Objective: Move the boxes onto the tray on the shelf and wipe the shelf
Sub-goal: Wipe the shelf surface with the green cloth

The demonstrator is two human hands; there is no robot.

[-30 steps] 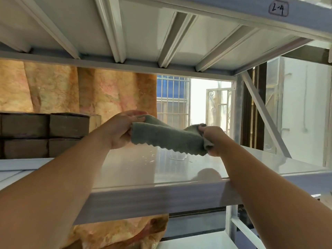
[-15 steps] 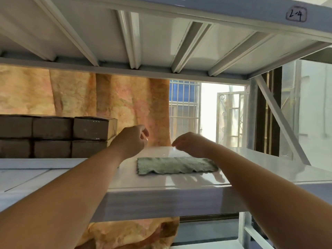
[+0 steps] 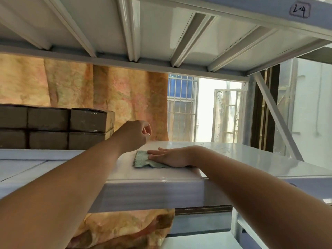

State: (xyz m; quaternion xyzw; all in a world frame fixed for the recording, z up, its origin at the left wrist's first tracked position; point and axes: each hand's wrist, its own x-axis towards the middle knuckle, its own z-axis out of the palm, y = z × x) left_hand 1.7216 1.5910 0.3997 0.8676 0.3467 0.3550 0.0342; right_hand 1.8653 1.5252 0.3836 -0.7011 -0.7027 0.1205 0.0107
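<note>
A grey-green cloth (image 3: 142,159) lies flat on the white shelf (image 3: 233,159). My right hand (image 3: 170,157) presses on the cloth with straight fingers and covers its right part. My left hand (image 3: 134,135) hovers just above the shelf behind the cloth, fingers loosely curled and holding nothing. Brown boxes (image 3: 53,128) stand stacked in two rows at the left of the shelf. What they rest on is hidden by the shelf's front rail.
The upper shelf's ribbed underside (image 3: 161,33) hangs low overhead. Water drops (image 3: 219,147) lie on the shelf's right part. A patterned orange cloth (image 3: 107,97) hangs behind. A diagonal brace (image 3: 276,114) stands at the right end.
The cloth went from held up between both hands to lying on the shelf. My right hand has dropped flat onto it; my left hand has let go and hovers.
</note>
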